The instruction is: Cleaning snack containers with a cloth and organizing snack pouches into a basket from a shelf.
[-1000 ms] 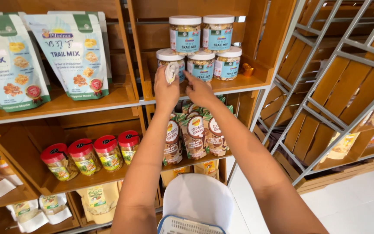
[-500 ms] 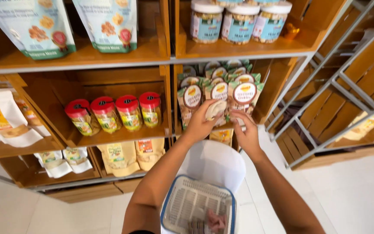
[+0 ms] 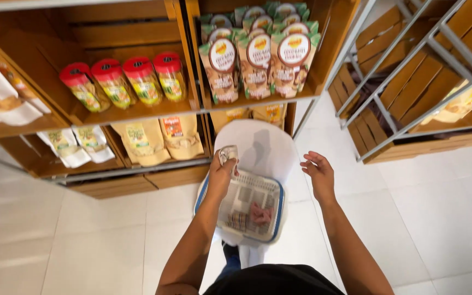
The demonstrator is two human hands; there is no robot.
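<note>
The basket [image 3: 273, 210] sits on the stool [image 3: 279, 143] before the shelves [image 3: 189, 65], between both hands.

Bright, even light fills the scene, glare sheens the white floor [image 3: 454, 218], a soft shadow falls on the white stool [image 3: 263, 147], and straight shelf [image 3: 137, 112] lines bow near the edges.

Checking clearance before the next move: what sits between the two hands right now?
In the head view, only the far rim of the white basket and the white stool top under it lie between the left hand, clutching a cloth, and the open right hand.
</note>
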